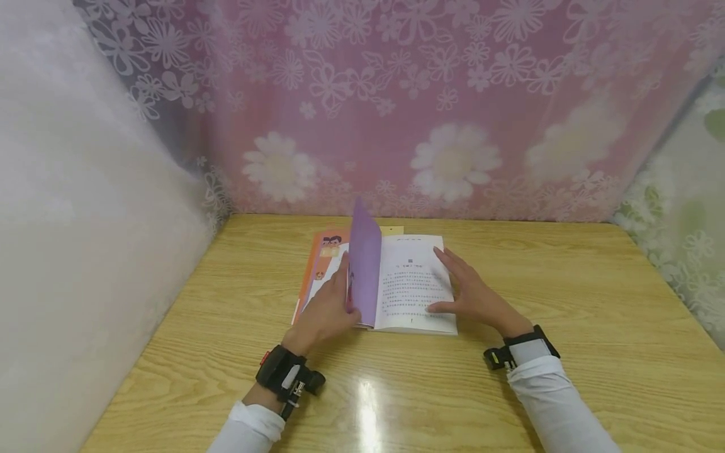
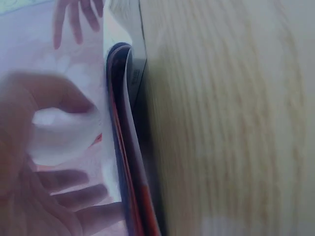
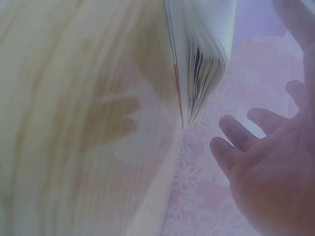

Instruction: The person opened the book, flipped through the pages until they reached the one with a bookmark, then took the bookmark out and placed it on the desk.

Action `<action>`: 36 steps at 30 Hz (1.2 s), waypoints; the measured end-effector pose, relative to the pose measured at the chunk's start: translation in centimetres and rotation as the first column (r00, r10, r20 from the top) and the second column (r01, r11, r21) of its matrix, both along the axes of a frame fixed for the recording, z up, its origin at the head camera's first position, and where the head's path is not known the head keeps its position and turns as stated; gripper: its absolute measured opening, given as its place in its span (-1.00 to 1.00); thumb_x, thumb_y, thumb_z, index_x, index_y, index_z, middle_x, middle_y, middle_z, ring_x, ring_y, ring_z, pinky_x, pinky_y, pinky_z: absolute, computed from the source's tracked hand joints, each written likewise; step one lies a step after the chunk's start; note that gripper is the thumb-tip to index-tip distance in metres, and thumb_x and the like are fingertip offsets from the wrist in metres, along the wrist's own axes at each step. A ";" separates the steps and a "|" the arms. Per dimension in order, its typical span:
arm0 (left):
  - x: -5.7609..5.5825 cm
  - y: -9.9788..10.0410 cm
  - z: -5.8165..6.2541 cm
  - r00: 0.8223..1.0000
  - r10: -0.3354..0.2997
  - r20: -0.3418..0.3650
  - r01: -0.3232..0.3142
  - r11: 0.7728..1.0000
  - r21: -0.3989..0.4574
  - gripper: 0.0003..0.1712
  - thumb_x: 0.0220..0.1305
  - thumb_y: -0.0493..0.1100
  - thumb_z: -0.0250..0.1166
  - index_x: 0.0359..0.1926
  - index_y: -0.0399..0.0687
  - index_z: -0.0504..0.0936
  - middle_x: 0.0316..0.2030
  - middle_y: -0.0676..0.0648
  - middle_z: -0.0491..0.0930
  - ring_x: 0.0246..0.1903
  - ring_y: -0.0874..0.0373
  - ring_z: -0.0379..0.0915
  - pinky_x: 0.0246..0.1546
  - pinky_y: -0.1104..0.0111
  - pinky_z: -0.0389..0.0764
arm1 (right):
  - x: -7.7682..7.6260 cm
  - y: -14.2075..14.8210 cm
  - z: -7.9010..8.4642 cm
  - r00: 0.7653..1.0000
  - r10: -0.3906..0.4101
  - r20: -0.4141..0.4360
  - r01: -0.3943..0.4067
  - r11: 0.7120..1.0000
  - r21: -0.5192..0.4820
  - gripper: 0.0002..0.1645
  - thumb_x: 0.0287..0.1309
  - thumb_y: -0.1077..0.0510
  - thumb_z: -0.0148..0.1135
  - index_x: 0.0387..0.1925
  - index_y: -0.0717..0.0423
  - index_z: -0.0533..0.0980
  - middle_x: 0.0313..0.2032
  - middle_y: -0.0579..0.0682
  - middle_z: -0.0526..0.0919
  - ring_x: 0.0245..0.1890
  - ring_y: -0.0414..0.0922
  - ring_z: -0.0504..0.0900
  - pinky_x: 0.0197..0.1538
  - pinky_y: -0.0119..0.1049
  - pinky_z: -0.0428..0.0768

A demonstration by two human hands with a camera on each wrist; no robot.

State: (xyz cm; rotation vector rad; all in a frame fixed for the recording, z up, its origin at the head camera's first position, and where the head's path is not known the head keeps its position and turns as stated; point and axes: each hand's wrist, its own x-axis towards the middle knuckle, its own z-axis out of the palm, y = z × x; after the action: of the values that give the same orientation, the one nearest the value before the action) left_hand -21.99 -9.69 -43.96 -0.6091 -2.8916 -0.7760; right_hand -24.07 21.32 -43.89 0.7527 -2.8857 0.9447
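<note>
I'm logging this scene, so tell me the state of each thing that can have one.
Book: open, printed text showing.
Purple leaf: raised, nearly upright.
Orange illustrated cover: lying down, partly hidden.
Left hand: fingers extended, at the purple leaf.
Right hand: fingers spread, at the book's right edge.

Head view bright, evenly lit; a white glare streak (image 1: 368, 412) on the near counter (image 1: 187, 371); wrist views hazy, soft; left fingers (image 2: 51, 93) blurred; finger-shaped shadows (image 3: 110, 118) at right wrist.

Possibly a home, floral curtains (image 1: 374, 116), wood-grain table (image 1: 566, 270)
</note>
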 end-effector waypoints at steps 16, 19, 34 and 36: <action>0.0 -1.8 0.4 0.980 0.191 -0.054 -0.189 0.981 0.049 0.04 -0.07 -0.31 0.28 0.40 -0.05 -0.11 0.29 -0.43 0.03 0.15 -0.31 0.16 -0.05 -0.09 0.41 | 0.2 0.6 -0.5 1.000 0.004 0.022 -0.004 1.000 0.012 0.31 -0.34 -0.41 0.30 0.40 -0.17 -0.14 0.39 0.25 -0.15 0.36 0.15 -0.18 0.23 0.28 -0.04; 0.0 -1.8 0.2 0.979 0.200 -0.045 -0.201 0.980 -0.002 -0.02 -0.05 -0.27 0.28 0.38 -0.03 -0.02 0.30 -0.44 0.01 0.16 -0.34 0.12 -0.06 -0.10 0.41 | 0.2 0.8 -0.6 0.999 0.016 0.043 -0.017 1.000 0.017 0.30 -0.36 -0.42 0.30 0.39 -0.16 -0.09 0.40 0.23 -0.16 0.36 0.14 -0.18 0.24 0.25 -0.01; 0.0 -0.8 -0.7 0.989 -0.137 0.060 0.144 0.978 -0.152 -0.32 0.22 -0.31 -0.03 0.37 -0.02 0.07 0.36 -0.22 0.05 0.31 -0.13 -0.08 0.28 0.09 0.06 | -0.1 1.3 -0.3 0.983 0.127 0.132 -0.146 0.979 0.145 0.35 -0.40 -0.41 0.33 0.40 -0.07 -0.10 0.40 0.24 -0.19 0.35 0.19 -0.17 0.25 0.22 0.02; 0.0 -0.9 -0.7 0.987 -0.133 0.086 0.146 0.974 -0.174 -0.34 0.24 -0.28 -0.05 0.37 0.01 0.06 0.36 -0.20 0.05 0.31 -0.16 -0.08 0.27 0.09 0.08 | -0.2 1.4 -0.3 0.983 0.125 0.134 -0.144 0.979 0.144 0.36 -0.40 -0.41 0.33 0.40 -0.07 -0.10 0.40 0.24 -0.19 0.35 0.19 -0.17 0.25 0.23 0.02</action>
State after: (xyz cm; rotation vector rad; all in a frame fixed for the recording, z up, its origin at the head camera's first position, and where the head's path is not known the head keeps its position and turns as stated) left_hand -21.96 -10.59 -44.65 -0.8279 -3.0361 -0.5666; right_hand -24.28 22.70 -44.22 0.9445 -3.0783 0.8157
